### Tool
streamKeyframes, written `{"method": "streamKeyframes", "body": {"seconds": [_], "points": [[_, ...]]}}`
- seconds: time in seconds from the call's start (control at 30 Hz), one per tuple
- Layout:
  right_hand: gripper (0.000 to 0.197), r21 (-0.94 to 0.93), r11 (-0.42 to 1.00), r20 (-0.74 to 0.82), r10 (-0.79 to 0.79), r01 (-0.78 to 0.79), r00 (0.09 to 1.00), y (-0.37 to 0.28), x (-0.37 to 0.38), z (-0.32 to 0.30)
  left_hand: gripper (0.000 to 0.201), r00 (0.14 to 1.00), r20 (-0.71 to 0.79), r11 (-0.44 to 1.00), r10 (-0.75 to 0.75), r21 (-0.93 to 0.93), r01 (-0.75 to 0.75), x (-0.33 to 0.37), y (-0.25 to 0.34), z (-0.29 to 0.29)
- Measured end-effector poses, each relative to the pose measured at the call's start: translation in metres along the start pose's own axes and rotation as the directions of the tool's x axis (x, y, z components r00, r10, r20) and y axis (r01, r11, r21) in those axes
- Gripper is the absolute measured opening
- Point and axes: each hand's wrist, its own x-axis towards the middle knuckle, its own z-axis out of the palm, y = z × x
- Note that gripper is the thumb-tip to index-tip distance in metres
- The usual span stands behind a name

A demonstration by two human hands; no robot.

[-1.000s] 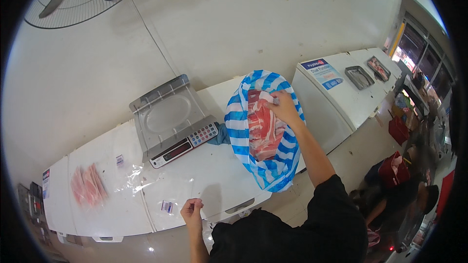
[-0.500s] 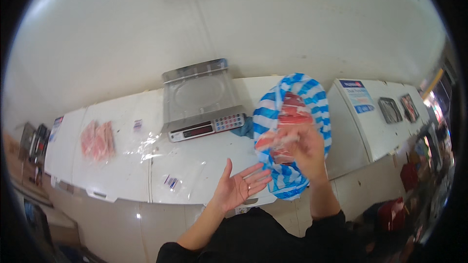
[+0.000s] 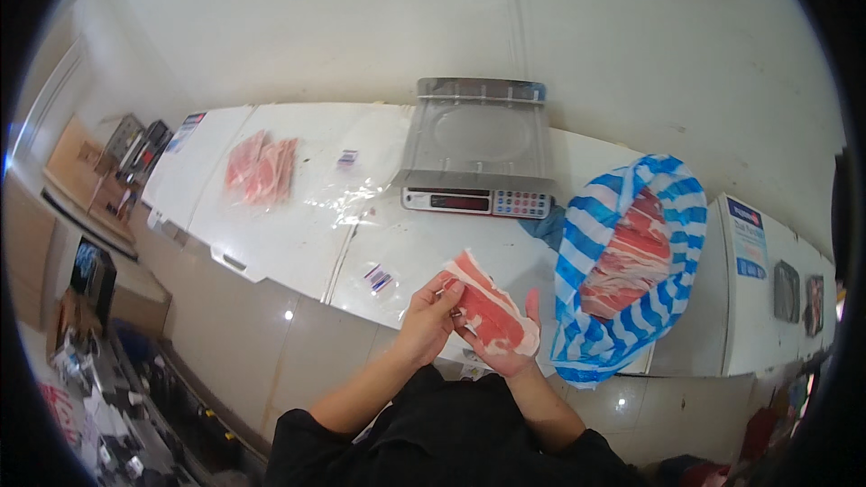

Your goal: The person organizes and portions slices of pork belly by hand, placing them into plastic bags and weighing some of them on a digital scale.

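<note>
A thin slice of raw meat (image 3: 492,316), red with pale fat, spans both hands in front of my body. My left hand (image 3: 428,325) pinches its left edge between thumb and fingers. Across my right hand (image 3: 507,359) the slice's other end lies on the palm and fingers, with the thumb raised beside it. To the right, a blue-and-white striped plastic bag (image 3: 672,317) stands with its mouth wide, showing a pile of meat slices (image 3: 631,257) inside. Clear plastic bags (image 3: 383,261) with small printed labels lie flat just beyond my left hand.
A digital scale (image 3: 478,140) with a bare metal platform stands at the back of the white worktop (image 3: 271,248). Packed meat slices (image 3: 262,169) lie at left. A blue cloth (image 3: 544,227) sits beside the striped bag. Dark trays (image 3: 787,291) rest on the white surface at far right.
My right hand has come out of the striped bag with a meat slice and moved left. My left hand, previously open and bare, now pinches the slice. The view has shifted left.
</note>
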Motion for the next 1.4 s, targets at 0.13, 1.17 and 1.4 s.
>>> {"method": "streamKeyframes", "body": {"seconds": [0.13,1.17,1.4], "points": [[0.085,-0.246,0.969,-0.141,-0.066,0.029,0.988,0.007,-0.001,-0.003,0.028,0.981,-0.023,0.802,0.194,0.579,-0.146,-0.006,-0.025,-0.044],[0.056,-0.117,0.987,-0.532,0.034,-0.113,0.846,-0.012,0.019,-0.185,0.016,0.823,0.377,0.108,0.425,0.881,-0.460,-0.001,-0.021,-0.159],[0.063,-0.963,0.133,-0.238,-0.007,-0.235,0.971,0.018,0.100,-0.152,0.021,0.591,0.654,-0.032,0.472,0.683,-0.730,0.003,0.008,-0.157]]}}
